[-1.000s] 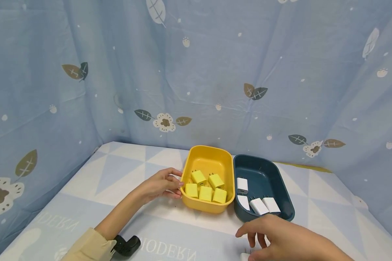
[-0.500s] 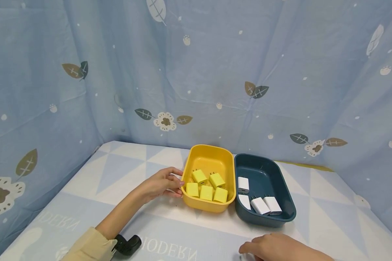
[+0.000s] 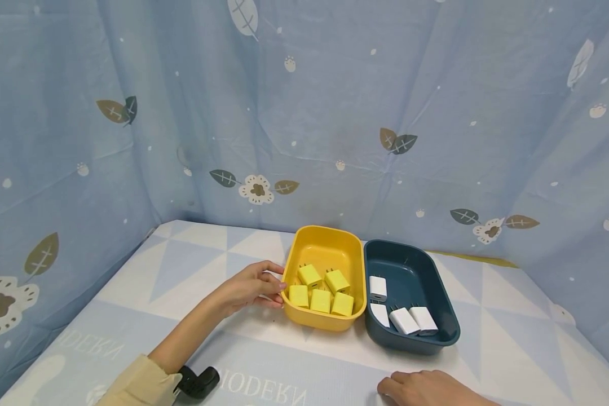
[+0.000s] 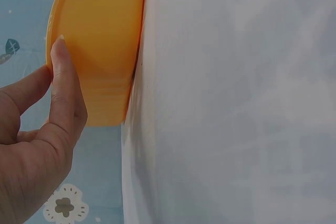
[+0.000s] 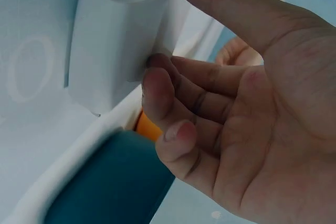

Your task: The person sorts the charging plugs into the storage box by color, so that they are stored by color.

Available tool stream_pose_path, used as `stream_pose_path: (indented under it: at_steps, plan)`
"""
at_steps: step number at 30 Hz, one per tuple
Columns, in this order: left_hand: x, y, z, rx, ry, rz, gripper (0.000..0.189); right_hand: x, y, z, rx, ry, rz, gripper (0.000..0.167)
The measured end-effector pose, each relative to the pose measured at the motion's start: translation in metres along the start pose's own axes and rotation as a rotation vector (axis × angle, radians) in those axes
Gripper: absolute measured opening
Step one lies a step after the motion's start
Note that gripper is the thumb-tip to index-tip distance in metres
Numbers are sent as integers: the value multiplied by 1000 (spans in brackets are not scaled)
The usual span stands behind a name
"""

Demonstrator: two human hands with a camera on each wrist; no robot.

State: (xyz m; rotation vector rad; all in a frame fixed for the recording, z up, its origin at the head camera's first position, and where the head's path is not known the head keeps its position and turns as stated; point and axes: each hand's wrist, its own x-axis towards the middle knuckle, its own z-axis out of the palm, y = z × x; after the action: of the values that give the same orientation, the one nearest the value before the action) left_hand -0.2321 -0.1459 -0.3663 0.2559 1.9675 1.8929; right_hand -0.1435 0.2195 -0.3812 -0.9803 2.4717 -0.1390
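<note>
My left hand (image 3: 251, 285) holds the left rim of a yellow bin (image 3: 326, 321), its fingers against the outer wall in the left wrist view. Several yellow chargers (image 3: 320, 300) lie inside that bin. Right beside it stands a dark teal bin (image 3: 406, 345) with several white chargers (image 3: 404, 320) in it. At the bottom edge, my right hand (image 3: 426, 389) is low over the table. The right wrist view shows two white chargers (image 5: 115, 40) side by side; thumb and curled fingers close about the farther charger (image 5: 178, 24), whose lower part is hidden.
A patterned cloth covers the table (image 3: 264, 349). A blue printed curtain (image 3: 314, 113) hangs behind and at both sides. On the left forearm sits a black device (image 3: 198, 382) by the beige sleeve (image 3: 137, 383).
My right hand has come down toward the bottom edge, onto the white charger that showed there earlier and is now hidden in the head view. The left hand keeps its hold on the bin.
</note>
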Motion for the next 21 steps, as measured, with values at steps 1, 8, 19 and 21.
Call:
stream_pose_path:
  at_steps: [1, 8, 19, 21]
  plan:
    - [0, 0, 0, -1, -1, 2, 48, 0, 2, 1, -13, 5, -18, 36]
    - [0, -1, 0, -7, -3, 9, 48, -2, -15, -8, -26, 29, 20, 32]
    - [1, -2, 1, 2, 12, -9, 45, -5, -26, -13, -23, 61, 42, 38]
    - [2, -2, 2, 5, 14, -8, 46, -5, -25, -13, -10, 69, 29, 39]
